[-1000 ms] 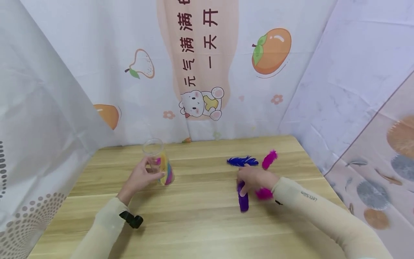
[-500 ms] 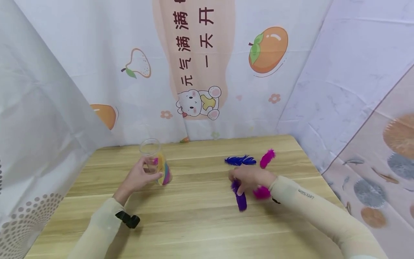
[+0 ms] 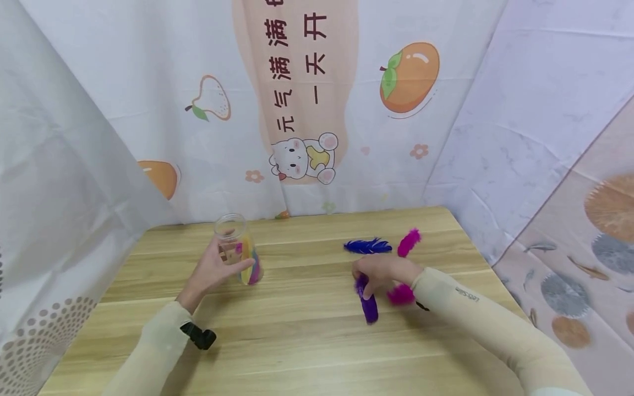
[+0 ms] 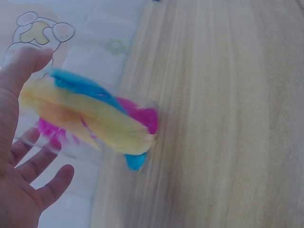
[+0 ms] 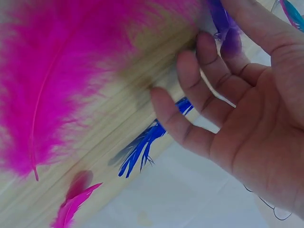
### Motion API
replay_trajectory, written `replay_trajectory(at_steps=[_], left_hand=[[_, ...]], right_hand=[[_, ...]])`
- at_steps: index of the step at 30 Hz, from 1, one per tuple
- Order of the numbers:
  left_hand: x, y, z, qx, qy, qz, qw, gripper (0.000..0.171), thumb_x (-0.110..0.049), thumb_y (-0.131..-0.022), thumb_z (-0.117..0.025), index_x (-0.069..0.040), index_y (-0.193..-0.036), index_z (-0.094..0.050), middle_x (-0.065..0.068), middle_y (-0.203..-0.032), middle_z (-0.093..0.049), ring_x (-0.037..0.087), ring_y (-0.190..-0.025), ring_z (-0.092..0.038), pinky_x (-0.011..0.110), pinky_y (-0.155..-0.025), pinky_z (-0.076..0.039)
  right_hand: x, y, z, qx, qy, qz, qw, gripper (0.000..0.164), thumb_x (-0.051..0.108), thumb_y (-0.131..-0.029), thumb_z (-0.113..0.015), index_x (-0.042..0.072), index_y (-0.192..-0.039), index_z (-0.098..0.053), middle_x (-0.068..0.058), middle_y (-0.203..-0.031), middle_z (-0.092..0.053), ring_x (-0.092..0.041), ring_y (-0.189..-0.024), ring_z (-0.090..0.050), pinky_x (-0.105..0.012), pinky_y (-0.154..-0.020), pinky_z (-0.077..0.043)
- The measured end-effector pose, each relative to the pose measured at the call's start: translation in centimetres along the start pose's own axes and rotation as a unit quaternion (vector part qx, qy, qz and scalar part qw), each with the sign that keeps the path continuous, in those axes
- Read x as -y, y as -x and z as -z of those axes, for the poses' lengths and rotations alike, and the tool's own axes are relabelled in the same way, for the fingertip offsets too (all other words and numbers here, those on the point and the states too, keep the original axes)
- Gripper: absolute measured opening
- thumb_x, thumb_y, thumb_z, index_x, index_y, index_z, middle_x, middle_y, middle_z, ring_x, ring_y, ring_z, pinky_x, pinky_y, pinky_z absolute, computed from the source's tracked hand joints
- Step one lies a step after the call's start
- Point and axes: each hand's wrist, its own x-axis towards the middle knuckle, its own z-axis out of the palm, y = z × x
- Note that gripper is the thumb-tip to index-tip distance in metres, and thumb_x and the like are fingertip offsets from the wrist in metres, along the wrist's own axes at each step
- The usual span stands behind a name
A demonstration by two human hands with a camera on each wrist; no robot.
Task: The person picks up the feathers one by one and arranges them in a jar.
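Note:
My left hand (image 3: 218, 269) is around a clear plastic cup (image 3: 231, 226) at the left of the table, its fingers spread and loosened. Yellow, blue and magenta feathers (image 4: 90, 114) show through the cup's wall in the left wrist view. At the right, my right hand (image 3: 383, 270) pinches a purple feather (image 3: 370, 309) between thumb and index finger, close over the wood. The other fingers bend loosely in the right wrist view. Beside this hand lies a fluffy magenta feather (image 3: 401, 295), partly hidden by the wrist.
Behind the right hand lie a dark blue feather (image 3: 367, 246) and another magenta feather (image 3: 409, 242). The wooden table (image 3: 297, 341) ends at a printed cloth (image 3: 307, 198) along the back, with more cloth hanging at both sides.
My left hand's thumb and fingers have spread apart around the cup. My right hand has shifted slightly left with the purple feather's upper end.

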Motion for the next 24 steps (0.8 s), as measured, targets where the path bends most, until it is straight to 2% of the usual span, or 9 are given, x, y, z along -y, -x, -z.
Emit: replay_trajectory(at_steps=[4, 9, 17, 24], left_hand=[[0.00, -0.03, -0.25, -0.013, -0.001, -0.007, 0.9999, 0.085, -0.039, -0.082, -0.086, -0.011, -0.147, -0.038, 0.018, -0.133, -0.059, 0.040, -0.120, -0.058, 0.057, -0.095, -0.051], [0.25, 0.31, -0.09, -0.023, -0.004, 0.003, 0.9997, 0.082, -0.041, -0.080, -0.087, -0.015, -0.143, -0.041, 0.012, -0.131, -0.062, 0.036, -0.114, -0.061, 0.053, -0.089, -0.055], [0.31, 0.66, -0.32, -0.023, 0.010, 0.015, 0.9996, 0.084, -0.038, -0.081, -0.088, -0.011, -0.145, -0.041, 0.016, -0.129, -0.062, 0.037, -0.110, -0.064, 0.049, -0.085, -0.057], [-0.03, 0.45, -0.49, -0.023, 0.014, 0.011, 0.9996, 0.079, -0.036, -0.082, -0.087, -0.011, -0.143, -0.043, 0.016, -0.128, -0.062, 0.037, -0.110, -0.063, 0.051, -0.086, -0.057]], right_hand=[[0.06, -0.09, 0.20, 0.010, -0.009, 0.009, 1.000, 0.030, 0.026, -0.080, -0.088, 0.018, -0.095, -0.064, 0.007, -0.080, -0.058, -0.008, -0.074, -0.053, -0.027, -0.070, -0.048], [0.06, -0.30, 0.23, 0.007, -0.024, 0.025, 0.999, 0.039, 0.026, -0.080, -0.089, 0.017, -0.106, -0.061, 0.005, -0.081, -0.059, -0.008, -0.072, -0.053, -0.026, -0.067, -0.048], [-0.14, -0.40, -0.05, 0.005, -0.010, 0.026, 1.000, 0.035, 0.028, -0.079, -0.089, 0.020, -0.097, -0.060, 0.005, -0.081, -0.059, -0.007, -0.071, -0.051, -0.026, -0.065, -0.046], [-0.54, -0.19, -0.15, 0.001, -0.032, 0.045, 0.998, 0.033, 0.022, -0.082, -0.086, 0.022, -0.097, -0.057, 0.008, -0.084, -0.060, -0.007, -0.075, -0.054, -0.026, -0.068, -0.048]])
